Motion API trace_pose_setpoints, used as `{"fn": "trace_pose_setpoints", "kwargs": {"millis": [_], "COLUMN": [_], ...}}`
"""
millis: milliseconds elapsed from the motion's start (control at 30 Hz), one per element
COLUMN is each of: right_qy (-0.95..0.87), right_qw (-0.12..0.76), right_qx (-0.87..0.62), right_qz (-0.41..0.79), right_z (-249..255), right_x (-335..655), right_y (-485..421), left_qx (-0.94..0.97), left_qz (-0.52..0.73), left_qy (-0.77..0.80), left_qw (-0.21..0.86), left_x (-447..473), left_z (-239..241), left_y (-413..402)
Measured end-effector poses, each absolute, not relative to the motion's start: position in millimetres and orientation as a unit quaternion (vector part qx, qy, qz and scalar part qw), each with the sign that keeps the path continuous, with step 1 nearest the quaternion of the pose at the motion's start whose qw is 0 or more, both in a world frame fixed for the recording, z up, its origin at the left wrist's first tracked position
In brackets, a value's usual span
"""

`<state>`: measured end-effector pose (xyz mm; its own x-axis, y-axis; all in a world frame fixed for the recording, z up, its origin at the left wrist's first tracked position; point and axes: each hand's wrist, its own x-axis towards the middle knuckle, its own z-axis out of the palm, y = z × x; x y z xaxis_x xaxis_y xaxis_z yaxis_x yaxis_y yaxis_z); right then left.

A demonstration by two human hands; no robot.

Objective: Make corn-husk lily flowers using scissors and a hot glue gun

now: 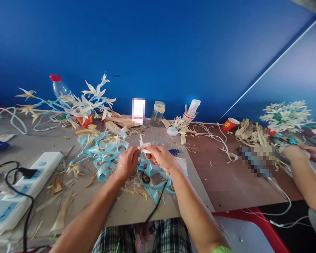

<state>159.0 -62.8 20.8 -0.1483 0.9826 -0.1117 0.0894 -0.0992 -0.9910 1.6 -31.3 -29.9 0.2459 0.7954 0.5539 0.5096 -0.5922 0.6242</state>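
A small pale flower, which looks made of dried husk, is held between both hands above the table. My left hand pinches it low down with closed fingers. My right hand is closed on its right side, thumb and fingers at a petal. Light blue ribbon lies in loose coils beside and beneath my hands. A dark round object sits in the ribbon below them, with a black cord running toward me. Part of a blue tool shows behind my right hand.
A white power strip with cords lies at left. Husk-flower branches, a glass jar and a cup stand along the blue wall. At right are a red cup, another person's arm and a flower bunch.
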Motion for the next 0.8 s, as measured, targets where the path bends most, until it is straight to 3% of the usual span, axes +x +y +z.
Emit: {"fn": "trace_pose_setpoints", "kwargs": {"millis": [567,800], "right_qy": [-0.611,-0.522], "right_qw": [0.327,0.292], "right_qx": [-0.552,-0.507], "right_qz": [0.464,0.62], "right_z": [23,18], "right_x": [169,171], "right_y": [-65,-62], "left_qx": [0.811,0.808], "left_qz": [0.429,0.424], "left_qy": [0.379,0.386], "left_qw": [0.121,0.137], "left_x": [1,2], "left_z": [-32,-29], "left_y": [-31,-35]}}
